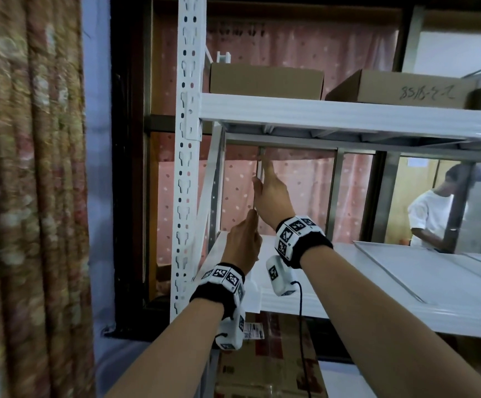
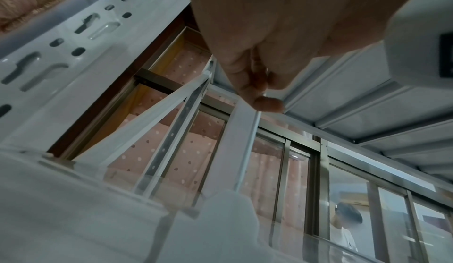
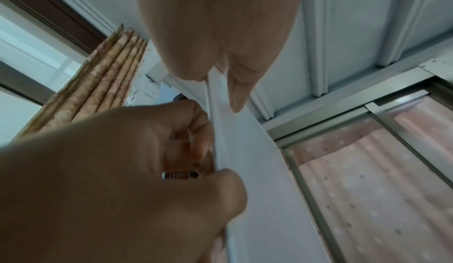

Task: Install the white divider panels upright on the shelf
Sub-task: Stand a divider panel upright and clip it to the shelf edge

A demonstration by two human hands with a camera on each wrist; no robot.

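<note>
Right hand [image 1: 270, 193] is pinching the upright white divider panel [image 1: 258, 179] above the left hand [image 1: 243, 244], which is gripping its lower edge over the shelf [image 1: 334, 277]. Left wrist: fingers [image 2: 247, 85] are squeezing the panel's edge [image 2: 247, 147]; keeping it vertical should help seating. Right wrist: both hands are clamping the panel [image 3: 247, 170] beneath the upper shelf's underside [image 3: 348, 24], pink curtain [image 3: 367, 189] beyond.

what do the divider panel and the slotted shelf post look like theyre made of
Divider panel, pinched by both hands: a thin white sheet with a smooth matte face and a folded edge, probably painted sheet metal; plastic can't be ruled out.
Slotted post: glossy white coated metal, probably powder-coated steel, judging by the cleanly punched keyhole slots and the highlights on them.
</note>
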